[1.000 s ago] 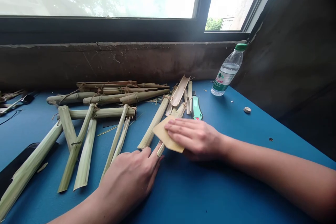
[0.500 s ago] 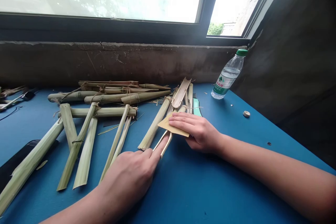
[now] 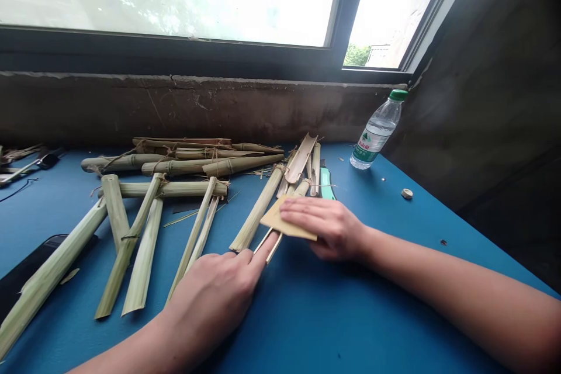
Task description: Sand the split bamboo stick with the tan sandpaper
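Where the thin bamboo strip (image 3: pixel 270 254) lies on the blue table (image 3: pixel 350 315): left hand (image 3: pixel 219 292), loosely curled, forefinger pinning its near end, apparently against sliding; right hand (image 3: pixel 326 225), flat and open-fingered, pressing a tan abrasive sheet (image 3: pixel 280 222) onto it.

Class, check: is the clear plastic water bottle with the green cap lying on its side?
No, the clear plastic water bottle stands upright on the blue table.
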The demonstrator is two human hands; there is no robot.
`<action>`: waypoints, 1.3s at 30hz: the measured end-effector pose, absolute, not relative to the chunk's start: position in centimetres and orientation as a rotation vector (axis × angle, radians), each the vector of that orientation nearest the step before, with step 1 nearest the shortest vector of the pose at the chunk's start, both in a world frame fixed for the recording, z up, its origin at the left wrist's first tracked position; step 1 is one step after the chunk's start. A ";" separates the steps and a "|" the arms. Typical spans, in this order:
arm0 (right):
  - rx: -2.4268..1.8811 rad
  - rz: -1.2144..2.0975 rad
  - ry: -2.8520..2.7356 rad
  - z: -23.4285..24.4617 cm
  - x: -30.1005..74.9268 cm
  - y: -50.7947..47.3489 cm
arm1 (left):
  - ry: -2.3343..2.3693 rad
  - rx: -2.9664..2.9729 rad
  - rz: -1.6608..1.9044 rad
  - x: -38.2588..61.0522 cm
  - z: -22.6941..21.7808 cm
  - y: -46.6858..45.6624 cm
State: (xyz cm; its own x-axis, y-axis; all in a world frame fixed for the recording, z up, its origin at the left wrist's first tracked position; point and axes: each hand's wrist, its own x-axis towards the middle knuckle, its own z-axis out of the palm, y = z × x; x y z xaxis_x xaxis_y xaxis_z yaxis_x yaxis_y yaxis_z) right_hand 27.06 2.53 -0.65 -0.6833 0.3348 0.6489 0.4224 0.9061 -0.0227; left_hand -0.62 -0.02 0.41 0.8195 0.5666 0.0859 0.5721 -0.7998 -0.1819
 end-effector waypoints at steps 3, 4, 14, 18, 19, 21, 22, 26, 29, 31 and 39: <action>-0.562 -0.238 -2.367 -0.7 27.1 2.4 | -0.881 -2.801 -0.096 -0.5 0.5 0.0; -0.523 -0.252 -2.391 -0.7 27.1 2.4 | -0.876 -2.807 -0.132 -0.4 0.4 0.0; -0.590 -0.224 -2.448 -1.2 27.1 2.6 | -1.065 -2.938 -0.510 -0.5 -0.5 0.1; -0.854 -0.224 -2.334 -1.4 27.2 3.0 | -1.292 -3.049 -0.617 -0.4 -0.5 0.1; -0.851 -0.216 -2.334 -1.4 27.2 3.0 | -1.403 -3.102 -0.671 -0.3 -0.4 0.1; -0.771 -0.189 -2.361 -1.4 27.0 2.9 | -1.702 -3.223 -0.826 -0.1 -0.2 0.0; -0.741 -0.179 -2.364 -1.4 27.0 2.9 | -1.875 -3.261 -0.932 0.0 0.0 0.1; -0.822 -0.172 -2.333 -1.3 26.7 2.6 | -2.326 -3.276 -1.402 0.3 0.6 0.6; -0.697 -0.148 -2.409 -1.4 26.6 2.6 | -2.648 -3.239 -1.603 0.2 0.8 1.1; -0.707 -0.136 -2.403 -1.5 26.7 2.8 | -2.829 -3.116 -1.824 0.1 0.8 1.1; -0.764 -0.076 -2.433 -1.6 26.4 2.9 | -2.899 -2.928 -2.183 0.6 0.7 0.4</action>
State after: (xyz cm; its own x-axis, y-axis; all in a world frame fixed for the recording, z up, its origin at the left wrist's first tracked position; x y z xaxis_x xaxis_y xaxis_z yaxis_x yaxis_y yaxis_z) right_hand 26.42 2.94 -1.65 -0.6663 0.5063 0.5474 0.5396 0.8341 -0.1146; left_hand 0.62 0.40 0.72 0.3644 0.8773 -0.3123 -0.0579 0.3561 0.9327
